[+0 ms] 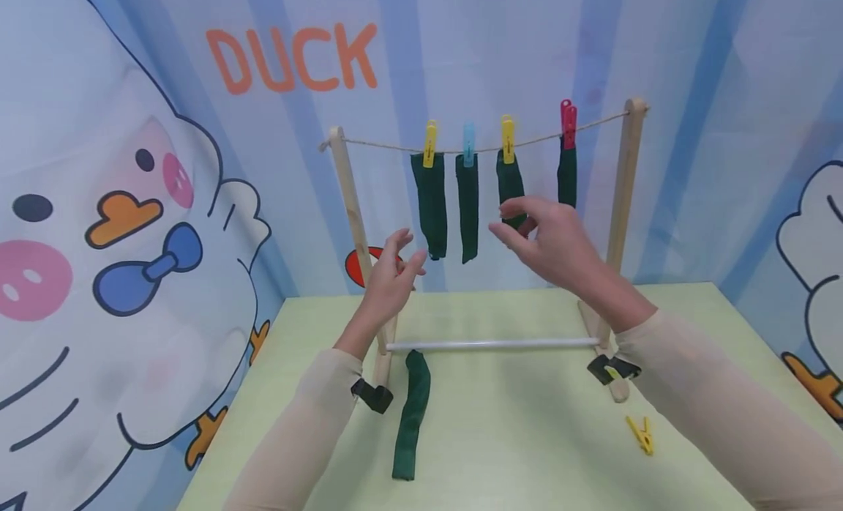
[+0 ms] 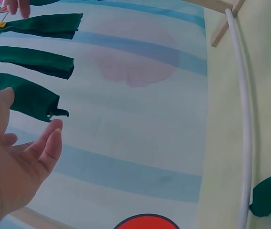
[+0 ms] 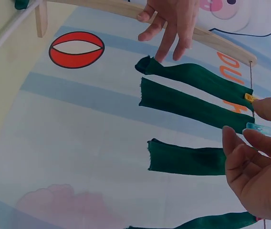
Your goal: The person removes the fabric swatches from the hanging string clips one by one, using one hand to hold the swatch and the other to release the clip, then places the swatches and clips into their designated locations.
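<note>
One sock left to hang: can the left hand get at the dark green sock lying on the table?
Probably yes. The left hand is open and holds nothing, and the dark green sock lies uncovered on the table below it.

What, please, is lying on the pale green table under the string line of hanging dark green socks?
On the pale green table lie one dark green sock and a loose yellow clothespin, beside the rack's white base rod. The person's forearms cover parts of the table's near corners.

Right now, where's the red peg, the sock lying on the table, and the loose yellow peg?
red peg (image 1: 568, 123), head view, middle of its body
sock on the table (image 1: 412, 416), head view, mid-length
loose yellow peg (image 1: 641, 434), head view, its middle
</note>
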`<state>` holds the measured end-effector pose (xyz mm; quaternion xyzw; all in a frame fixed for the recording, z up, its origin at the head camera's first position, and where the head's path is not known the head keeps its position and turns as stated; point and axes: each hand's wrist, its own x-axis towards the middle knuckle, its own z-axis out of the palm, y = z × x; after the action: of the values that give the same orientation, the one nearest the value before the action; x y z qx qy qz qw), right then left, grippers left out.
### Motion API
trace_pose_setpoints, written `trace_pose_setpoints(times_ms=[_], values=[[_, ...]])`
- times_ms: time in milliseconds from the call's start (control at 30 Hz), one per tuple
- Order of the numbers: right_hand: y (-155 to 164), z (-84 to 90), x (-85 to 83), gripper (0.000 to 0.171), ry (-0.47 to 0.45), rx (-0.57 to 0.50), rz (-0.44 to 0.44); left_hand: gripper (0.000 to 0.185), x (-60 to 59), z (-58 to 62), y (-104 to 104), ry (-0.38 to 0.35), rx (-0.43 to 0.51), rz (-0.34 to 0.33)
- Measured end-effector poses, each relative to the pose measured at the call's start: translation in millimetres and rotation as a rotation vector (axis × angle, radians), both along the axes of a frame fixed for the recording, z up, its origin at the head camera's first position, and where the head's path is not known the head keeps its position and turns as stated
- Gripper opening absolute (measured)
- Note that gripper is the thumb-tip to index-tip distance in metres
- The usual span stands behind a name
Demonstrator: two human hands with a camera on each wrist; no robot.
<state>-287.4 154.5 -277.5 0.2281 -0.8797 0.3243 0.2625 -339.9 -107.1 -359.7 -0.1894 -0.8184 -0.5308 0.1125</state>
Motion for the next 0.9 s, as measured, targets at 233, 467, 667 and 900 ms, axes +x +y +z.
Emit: trace_pose_setpoints(times_ms=[233, 467, 667, 900], values=[[-11, 13.2, -5.0, 0.033, 0.098, -0.032, 0.033, 0.067, -6.4, 1.4, 7, -0.008, 0.031, -0.036], [-20, 27.1, -12.0, 0.034, 0.148, -0.085, 0.053, 0.068, -7.1, 5.1, 7, -0.003, 0.032, 0.002], [-29, 33.4, -16.1, 0.033, 0.177, -0.125, 0.070, 0.069, -5.6, 7.2, 8, -0.020, 0.027, -0.010], [-39, 45.2, -19.2, 0.032, 0.192, -0.120, 0.072, 0.070, -10.5, 10.3, 8, 0.022, 0.041, -0.019]])
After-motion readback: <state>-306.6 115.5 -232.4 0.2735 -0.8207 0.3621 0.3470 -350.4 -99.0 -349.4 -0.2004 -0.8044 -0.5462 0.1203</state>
